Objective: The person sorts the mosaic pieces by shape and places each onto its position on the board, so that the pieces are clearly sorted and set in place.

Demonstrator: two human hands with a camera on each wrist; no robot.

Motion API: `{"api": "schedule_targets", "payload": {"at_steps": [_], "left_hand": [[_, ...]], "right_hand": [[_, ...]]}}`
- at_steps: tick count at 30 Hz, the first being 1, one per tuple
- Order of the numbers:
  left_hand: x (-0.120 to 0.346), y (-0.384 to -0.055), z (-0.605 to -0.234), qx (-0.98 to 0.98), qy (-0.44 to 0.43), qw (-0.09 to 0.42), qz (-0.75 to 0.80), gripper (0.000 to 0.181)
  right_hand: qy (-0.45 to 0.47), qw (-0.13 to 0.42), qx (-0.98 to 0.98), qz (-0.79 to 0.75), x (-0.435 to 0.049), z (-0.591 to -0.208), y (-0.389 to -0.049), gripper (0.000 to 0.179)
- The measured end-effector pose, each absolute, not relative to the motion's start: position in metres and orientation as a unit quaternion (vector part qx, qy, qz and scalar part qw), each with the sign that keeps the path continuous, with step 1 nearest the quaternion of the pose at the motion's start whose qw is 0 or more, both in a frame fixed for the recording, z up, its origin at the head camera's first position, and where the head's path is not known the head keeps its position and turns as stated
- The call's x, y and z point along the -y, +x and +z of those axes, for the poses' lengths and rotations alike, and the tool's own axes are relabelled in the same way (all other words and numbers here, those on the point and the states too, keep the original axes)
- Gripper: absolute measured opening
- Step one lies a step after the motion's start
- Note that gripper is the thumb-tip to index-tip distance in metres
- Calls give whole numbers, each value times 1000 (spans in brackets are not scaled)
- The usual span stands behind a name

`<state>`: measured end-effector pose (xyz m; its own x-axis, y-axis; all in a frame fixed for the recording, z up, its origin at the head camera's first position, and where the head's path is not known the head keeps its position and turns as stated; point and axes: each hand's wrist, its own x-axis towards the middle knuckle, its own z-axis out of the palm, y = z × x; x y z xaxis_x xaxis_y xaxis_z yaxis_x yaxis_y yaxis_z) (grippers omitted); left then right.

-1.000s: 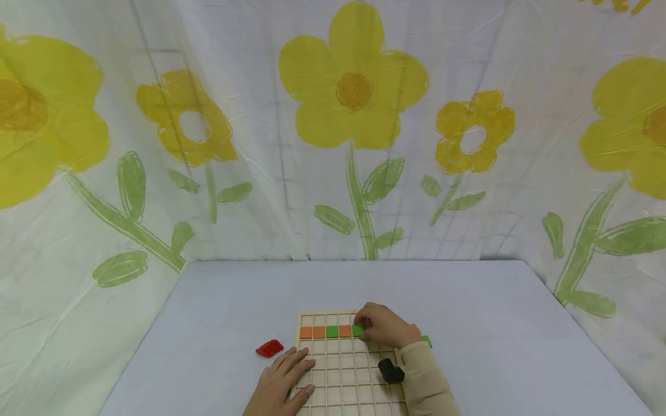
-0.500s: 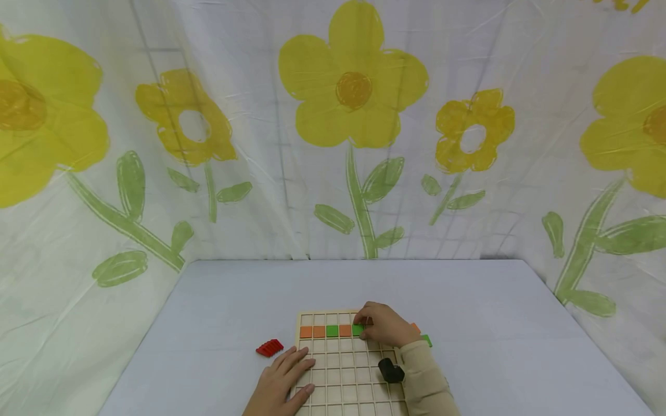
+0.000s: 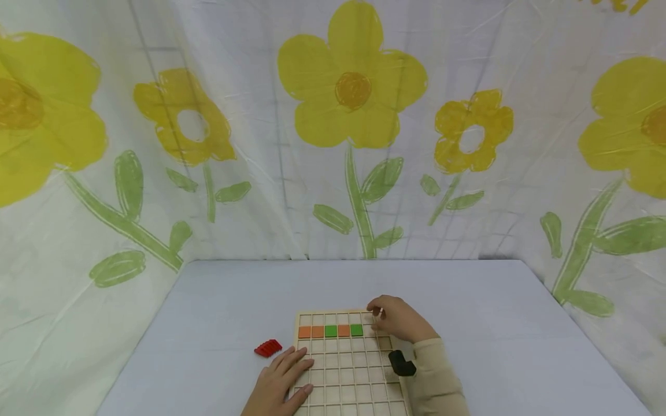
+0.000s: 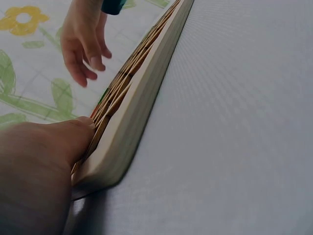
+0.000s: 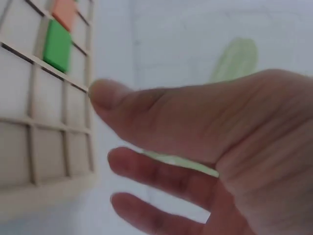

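Note:
A wooden grid board (image 3: 333, 312) lies on the table, with one row of square tiles near its far end. From the left they run orange (image 3: 304, 332), orange, green (image 3: 330, 331), orange, green (image 3: 356, 330). My left hand (image 3: 278, 384) rests on the board's left edge, fingers extended over the cells; the left wrist view shows its thumb (image 4: 73, 134) against the rim. Above the far right corner is my right hand (image 3: 400, 319), fingers loosely bent. In the right wrist view its thumb (image 5: 146, 110) and fingers stand apart, holding nothing, beside the last green tile (image 5: 57, 45).
Several red pieces (image 3: 268, 348) lie in a slanted row left of the board. A black wrist device (image 3: 402, 363) sits by the right sleeve (image 3: 437, 370). Behind the white table (image 3: 494, 323) hangs a curtain (image 3: 250, 144) printed with flowers.
My right hand has let go of the last green tile and moved back to the right, leaving it in its cell. Loose orange and green tiles beyond the right wrist are now hidden.

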<state>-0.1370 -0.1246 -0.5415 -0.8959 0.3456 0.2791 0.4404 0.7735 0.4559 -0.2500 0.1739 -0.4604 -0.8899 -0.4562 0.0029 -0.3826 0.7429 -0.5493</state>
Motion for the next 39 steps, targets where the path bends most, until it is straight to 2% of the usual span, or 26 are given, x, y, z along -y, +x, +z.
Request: {"api": "schedule_targets", "payload": {"at_steps": [7,12,19,27,39], "left_hand": [[125,-135,-539,931,-217,116,-270,40],[122,-135,-540,929,-219,111,-275,41],[126,-137,-536,930,-219,102,-277,42],[127,-136,-540,932,-215,82,-280,43],[125,-136,-539,928,-222,100,-282,42]], "right_hand": [[-119,55,-962,-240,-203,-427,-233,39],[-115,53,-966,-227,-222,-420,-218,38],[-113,74,-970,-201,-241,-440,-211,29],[-97,102,-966,-216,-249,-457,-211,31],[-98,94,-969,-208,-249,-464,-214,26]]}}
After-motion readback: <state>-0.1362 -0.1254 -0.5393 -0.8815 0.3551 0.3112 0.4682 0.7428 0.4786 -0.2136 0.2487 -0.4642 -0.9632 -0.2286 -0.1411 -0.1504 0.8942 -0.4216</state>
